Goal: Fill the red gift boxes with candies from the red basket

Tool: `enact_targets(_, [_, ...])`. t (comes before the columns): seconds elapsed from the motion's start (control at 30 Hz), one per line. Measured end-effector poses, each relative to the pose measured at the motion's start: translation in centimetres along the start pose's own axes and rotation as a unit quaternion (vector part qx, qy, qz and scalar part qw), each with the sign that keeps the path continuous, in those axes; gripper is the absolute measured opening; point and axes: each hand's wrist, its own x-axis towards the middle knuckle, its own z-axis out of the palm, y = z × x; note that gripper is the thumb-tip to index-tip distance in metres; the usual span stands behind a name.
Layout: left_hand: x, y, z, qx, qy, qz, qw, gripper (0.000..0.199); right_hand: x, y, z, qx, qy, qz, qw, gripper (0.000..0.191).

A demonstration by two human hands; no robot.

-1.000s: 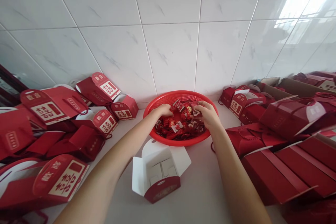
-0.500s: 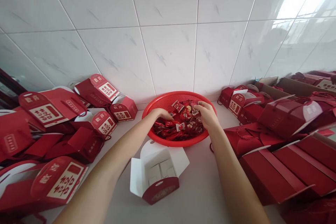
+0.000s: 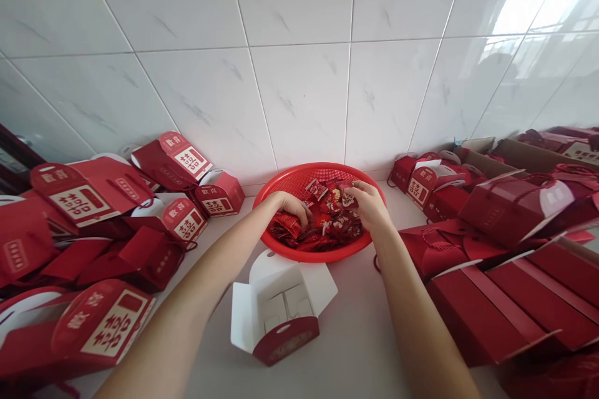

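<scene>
The left hand (image 3: 291, 207) closes on a packet (image 3: 287, 224), the right hand (image 3: 369, 206) pinches a second packet (image 3: 346, 193); a hasty grab could spill some over the basket (image 3: 318, 169) rim.

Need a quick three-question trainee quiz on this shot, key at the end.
1. What is the left hand resting on? A) a wall tile B) red packets C) a bag handle
2. True or false: the open white box sits on the counter, outside the red basket.
3. What is printed on the white panels of the red gift boxes?

Key: 1. B; 2. True; 3. Red double-happiness characters.
</scene>
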Motion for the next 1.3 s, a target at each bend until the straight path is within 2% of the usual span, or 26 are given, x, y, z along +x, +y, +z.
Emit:
enact_targets(0.1, [0.2,0.1,0.1,0.000,-0.046,-0.079,0.996,0.020,0.0,0.0,-0.1,-0.001,-0.011,-0.005,1.000,0.017])
enact_targets(0.27, [-0.1,0.4,0.0,0.008,-0.090,-0.058,0.994,0.019,-0.1,-0.1,0.0,-0.008,-0.005,-0.004,1.000,0.017])
enact_targets(0.37, [-0.1,0.3,-0.1,0.042,-0.064,-0.035,0.996,0.027,-0.2,-0.2,0.1,-0.004,0.004,0.006,1.000,0.017])
enact_targets(0.57, [0.0,-0.1,-0.2,0.045,-0.035,0.037,0.998,0.026,-0.2,-0.2,0.1,-0.001,0.009,0.003,1.000,0.021])
enact_targets(0.67, [-0.3,-0.3,-0.5,-0.013,-0.017,0.070,0.997,0.031,0.0,-0.1,0.1,0.000,0.018,-0.003,1.000,0.023])
enact_targets(0.83, [-0.6,-0.5,-0.6,-0.143,0.067,0.131,0.979,0.042,0.1,-0.1,0.1,0.000,0.026,-0.007,1.000,0.022])
enact_targets(1.03, [-0.4,-0.3,-0.5,-0.191,0.116,0.139,0.965,0.039,0.0,-0.1,0.1,0.007,0.015,-0.032,0.999,0.018])
enact_targets(1.2, [-0.1,-0.4,-0.5,-0.189,0.160,0.131,0.960,0.030,-0.1,-0.2,0.1,0.006,0.018,-0.032,0.999,0.018])
enact_targets(1.3, [0.2,-0.8,-0.6,-0.205,0.170,0.141,0.953,0.035,-0.1,-0.3,0.2,0.004,0.026,-0.025,0.999,0.016])
